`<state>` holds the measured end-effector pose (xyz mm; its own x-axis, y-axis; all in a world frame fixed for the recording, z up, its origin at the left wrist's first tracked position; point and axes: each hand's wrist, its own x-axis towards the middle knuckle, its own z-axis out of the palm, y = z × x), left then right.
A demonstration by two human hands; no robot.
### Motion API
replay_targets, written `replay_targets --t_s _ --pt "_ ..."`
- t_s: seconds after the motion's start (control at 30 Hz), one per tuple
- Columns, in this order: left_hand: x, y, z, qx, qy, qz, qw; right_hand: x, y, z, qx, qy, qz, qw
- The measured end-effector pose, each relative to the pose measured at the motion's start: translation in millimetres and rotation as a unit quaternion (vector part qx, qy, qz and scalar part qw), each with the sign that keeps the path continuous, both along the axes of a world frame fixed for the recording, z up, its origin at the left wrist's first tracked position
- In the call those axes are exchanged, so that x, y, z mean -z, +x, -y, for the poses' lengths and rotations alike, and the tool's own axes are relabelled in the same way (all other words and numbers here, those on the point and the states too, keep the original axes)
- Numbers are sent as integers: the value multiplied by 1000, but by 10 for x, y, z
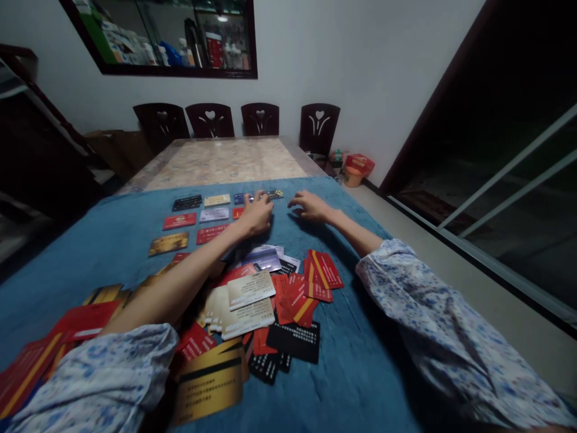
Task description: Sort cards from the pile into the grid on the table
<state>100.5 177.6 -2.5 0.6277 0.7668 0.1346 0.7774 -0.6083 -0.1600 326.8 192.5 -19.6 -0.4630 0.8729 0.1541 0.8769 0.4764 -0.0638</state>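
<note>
My left hand reaches far across the blue cloth, fingers curled down onto a card at the right end of neat card rows. Whether it grips that card or just presses it is unclear. My right hand hovers just right of it, fingers spread and bent, holding nothing. A dark card lies just beyond my left fingertips. Close to me lies a loose heap of red, black, gold and cream cards, partly under my left forearm.
Beyond the cloth the bare marble tabletop runs to three or more dark chairs at the wall. A red bucket sits on the floor at right. A glass sliding door lines the right side.
</note>
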Motion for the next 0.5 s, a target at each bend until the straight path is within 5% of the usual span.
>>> replay_targets --t_s 0.5 --pt "8 184 805 83 -27 42 995 76 242 841 -48 27 -43 998"
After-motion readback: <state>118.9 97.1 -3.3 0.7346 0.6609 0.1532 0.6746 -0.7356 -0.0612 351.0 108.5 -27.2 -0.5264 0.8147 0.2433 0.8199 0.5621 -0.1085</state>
